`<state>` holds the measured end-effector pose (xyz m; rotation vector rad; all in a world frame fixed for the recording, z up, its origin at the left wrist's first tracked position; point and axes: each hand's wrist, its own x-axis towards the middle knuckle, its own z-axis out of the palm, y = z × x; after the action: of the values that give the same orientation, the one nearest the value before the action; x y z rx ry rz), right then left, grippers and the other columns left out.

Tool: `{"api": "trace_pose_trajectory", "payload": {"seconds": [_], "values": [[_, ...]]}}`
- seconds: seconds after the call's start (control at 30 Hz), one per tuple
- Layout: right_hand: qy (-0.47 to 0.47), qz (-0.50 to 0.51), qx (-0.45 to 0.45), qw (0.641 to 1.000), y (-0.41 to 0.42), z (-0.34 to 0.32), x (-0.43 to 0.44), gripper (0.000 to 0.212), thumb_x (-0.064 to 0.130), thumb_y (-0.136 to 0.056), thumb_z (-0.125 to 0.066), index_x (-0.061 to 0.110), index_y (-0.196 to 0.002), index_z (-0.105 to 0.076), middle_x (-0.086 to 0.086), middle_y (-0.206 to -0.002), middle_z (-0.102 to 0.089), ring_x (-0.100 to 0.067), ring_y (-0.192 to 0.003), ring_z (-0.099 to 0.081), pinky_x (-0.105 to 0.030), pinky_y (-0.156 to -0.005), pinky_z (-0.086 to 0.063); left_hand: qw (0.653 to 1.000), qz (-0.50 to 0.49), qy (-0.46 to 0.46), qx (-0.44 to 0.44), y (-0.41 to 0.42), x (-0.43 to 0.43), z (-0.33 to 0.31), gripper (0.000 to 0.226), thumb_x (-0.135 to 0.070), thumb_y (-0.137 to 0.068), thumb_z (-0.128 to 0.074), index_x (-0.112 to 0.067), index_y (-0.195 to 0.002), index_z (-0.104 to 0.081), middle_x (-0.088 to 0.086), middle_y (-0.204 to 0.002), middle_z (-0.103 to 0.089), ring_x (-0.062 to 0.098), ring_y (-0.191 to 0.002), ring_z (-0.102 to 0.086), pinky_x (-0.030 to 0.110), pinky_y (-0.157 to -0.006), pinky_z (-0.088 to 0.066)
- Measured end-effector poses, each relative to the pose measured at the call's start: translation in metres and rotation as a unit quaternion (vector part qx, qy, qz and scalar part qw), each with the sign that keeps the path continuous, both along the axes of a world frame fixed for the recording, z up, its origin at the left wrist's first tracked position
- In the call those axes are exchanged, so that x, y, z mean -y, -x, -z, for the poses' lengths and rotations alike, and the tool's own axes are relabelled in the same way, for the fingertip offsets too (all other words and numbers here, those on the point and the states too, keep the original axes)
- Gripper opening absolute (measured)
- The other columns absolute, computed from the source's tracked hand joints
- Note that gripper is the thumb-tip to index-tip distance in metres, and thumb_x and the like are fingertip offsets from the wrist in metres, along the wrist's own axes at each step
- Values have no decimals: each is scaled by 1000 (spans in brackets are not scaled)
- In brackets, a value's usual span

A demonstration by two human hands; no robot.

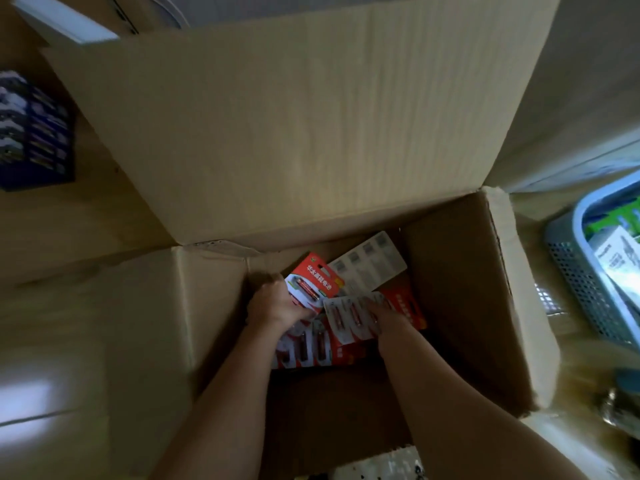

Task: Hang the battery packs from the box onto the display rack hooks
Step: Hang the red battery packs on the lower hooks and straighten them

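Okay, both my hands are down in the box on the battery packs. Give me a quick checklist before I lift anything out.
1. Left hand grips the red battery pack: ok.
2. Right hand lies over the white blister pack; whether it really grips it: cannot tell.
3. Way up out of the box, with the far flap folded back: ok.
4. Held packs free of the loose packs beneath them: not ok, they overlap and could be dragged along.
5. Display rack hooks free and within reach: cannot tell, not in view.
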<state>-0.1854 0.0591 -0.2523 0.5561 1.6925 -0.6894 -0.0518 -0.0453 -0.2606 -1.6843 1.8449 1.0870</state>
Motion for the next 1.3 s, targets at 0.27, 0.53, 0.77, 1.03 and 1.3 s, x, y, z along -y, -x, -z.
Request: {"api": "trace_pose_trajectory", "payload": {"seconds": [0.27, 0.53, 0.77, 1.03, 1.3], "values": [[-3, -70, -99, 993, -7, -94, -4, 47, 19, -81, -68, 9, -124, -53, -9, -117, -62, -28, -110, -60, -41, -96, -49, 989, -130, 31, -59, -3, -12, -118, 45, -37, -49, -84, -20, -75, -51, 4, -92, -69, 24, -90, -64, 29, -68, -47], [192, -161, -150, 956, -30, -327, 13, 25, 17, -92, -55, 8, -114, -50, -4, -95, -61, -18, -82, -61, -30, -71, -50, 894, -331, -43, -300, -45, -20, -330, 27, -1, -66, -79, -19, -75, -62, -10, -57, -67, -1, -52, -64, 9, -45, -46], [352, -208, -136, 902, -85, -500, 55, 17, 21, -91, -56, 19, -108, -55, -8, -103, -70, -22, -87, -72, -38, -70, -59, 820, -426, 36, -381, -115, -9, -496, 29, -7, -75, -74, -8, -101, -62, 12, -91, -73, 28, -83, -71, 39, -69, -60], [492, -248, -104, 828, -182, -598, 113, 20, 19, -93, -52, 15, -113, -53, -12, -105, -70, -28, -91, -71, -50, -75, -58, 773, -454, 176, -406, -222, 19, -603, 26, -12, -76, -73, -20, -99, -64, 1, -88, -75, 17, -79, -73, 33, -65, -60], [543, -241, -120, 796, -292, -615, 170, 9, 22, -94, -50, 28, -98, -55, -6, -100, -70, -24, -89, -71, -48, -75, -58, 762, -439, 197, -433, -326, 74, -625, 27, -11, -75, -72, -22, -97, -61, 2, -88, -73, 19, -73, -73, 31, -50, -58]]}}
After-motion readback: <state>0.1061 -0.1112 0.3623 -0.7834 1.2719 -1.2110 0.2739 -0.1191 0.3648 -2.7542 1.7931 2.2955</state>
